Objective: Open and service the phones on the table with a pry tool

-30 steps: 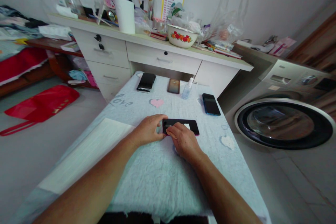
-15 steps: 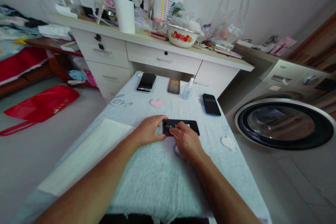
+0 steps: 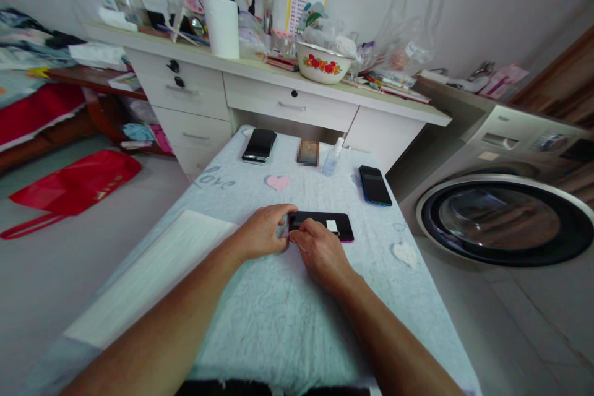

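Note:
A dark smartphone (image 3: pixel 344 227) with a reddish edge lies flat on the cloth-covered table, its length running left to right. A small white square patch shows on its upward face. My left hand (image 3: pixel 264 231) grips the phone's left end between thumb and fingers. Over the left half of the phone, my right hand (image 3: pixel 320 252) is closed with its fingertips pinched together against the surface. Whatever those fingertips hold is too small and hidden to name. Part of the phone is covered by the right hand.
Beyond the hands are a stack of phones (image 3: pixel 260 146), a pixelated small item (image 3: pixel 308 153), a clear spray bottle (image 3: pixel 332 159) and another phone (image 3: pixel 375 185). A pale sheet (image 3: pixel 158 272) lies at left. A desk (image 3: pixel 292 96) stands behind, a washing machine (image 3: pixel 505 136) at right.
My right hand has slid left along the phone to its left end, uncovering the white patch. The left hand and the phone stay almost where they were.

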Tool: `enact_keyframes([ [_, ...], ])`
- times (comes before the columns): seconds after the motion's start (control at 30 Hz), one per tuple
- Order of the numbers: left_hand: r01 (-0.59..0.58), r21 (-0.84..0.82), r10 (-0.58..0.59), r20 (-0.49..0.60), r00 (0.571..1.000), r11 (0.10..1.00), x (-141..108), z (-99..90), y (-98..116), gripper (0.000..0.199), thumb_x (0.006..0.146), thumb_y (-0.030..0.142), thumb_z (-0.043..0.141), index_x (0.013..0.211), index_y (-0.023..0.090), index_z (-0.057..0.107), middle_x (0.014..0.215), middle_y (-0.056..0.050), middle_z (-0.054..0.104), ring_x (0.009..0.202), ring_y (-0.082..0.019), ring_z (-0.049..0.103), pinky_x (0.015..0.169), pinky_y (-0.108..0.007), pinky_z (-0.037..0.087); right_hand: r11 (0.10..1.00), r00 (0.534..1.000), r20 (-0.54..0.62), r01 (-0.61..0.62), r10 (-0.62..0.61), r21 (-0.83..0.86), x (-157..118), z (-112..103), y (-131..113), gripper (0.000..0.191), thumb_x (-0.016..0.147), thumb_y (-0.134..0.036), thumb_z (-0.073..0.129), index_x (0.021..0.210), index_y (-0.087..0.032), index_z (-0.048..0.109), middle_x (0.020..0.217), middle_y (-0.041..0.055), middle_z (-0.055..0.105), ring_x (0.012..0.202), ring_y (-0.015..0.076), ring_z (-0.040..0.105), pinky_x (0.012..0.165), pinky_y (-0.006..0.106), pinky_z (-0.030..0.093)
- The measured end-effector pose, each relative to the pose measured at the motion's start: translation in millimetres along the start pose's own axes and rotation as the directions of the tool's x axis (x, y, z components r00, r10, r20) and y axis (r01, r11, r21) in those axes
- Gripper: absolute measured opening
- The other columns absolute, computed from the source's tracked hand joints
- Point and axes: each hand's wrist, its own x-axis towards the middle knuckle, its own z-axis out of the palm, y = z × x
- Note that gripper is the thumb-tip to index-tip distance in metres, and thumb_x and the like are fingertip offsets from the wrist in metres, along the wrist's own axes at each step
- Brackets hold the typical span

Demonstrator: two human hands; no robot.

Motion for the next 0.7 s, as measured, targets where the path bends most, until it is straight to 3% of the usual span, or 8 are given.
enact_keyframes([
  [0.2,0.003,0.044,-0.002,-0.015,1.0,0.999,0.5,1.3,-1.0,0.063,0.063,0.011,0.057,0.125,0.021,0.052,0.105,-0.004,0.067,0.086,-0.017,0.063,0.085,-0.032,0.049,0.999,0.999,0.031,0.036,-0.036,0.028,-0.2,-5.9,-1.5,0.028,0.094,-0.018,0.043,0.101,-0.026,0.069,0.095,0.0031,0.059,0.084,0.0156,0.051,0.071,0.025,0.037],
  [0.4,0.017,0.078,-0.015,-0.031,0.999,0.997,1.1,1.8,-0.3,0.06,0.062,0.008,0.052,0.121,0.02,0.054,0.097,-0.003,0.067,0.084,-0.017,0.063,0.083,-0.03,0.05,0.999,0.999,0.042,-0.01,0.008,0.031,-4.8,-13.1,3.0,0.03,0.092,-0.016,0.045,0.098,-0.028,0.071,0.096,0.0032,0.06,0.082,0.0149,0.053,0.068,0.023,0.037],
  [0.7,0.022,0.074,-0.019,-0.03,0.999,0.997,1.3,2.8,-1.3,0.06,0.062,0.009,0.052,0.121,0.019,0.055,0.104,-0.005,0.067,0.086,-0.018,0.063,0.083,-0.031,0.05,1.0,1.0,0.0,0.027,-0.027,0.009,-3.3,-7.2,1.1,0.028,0.093,-0.017,0.044,0.099,-0.026,0.07,0.093,0.0032,0.059,0.079,0.0147,0.051,0.065,0.023,0.034],
])
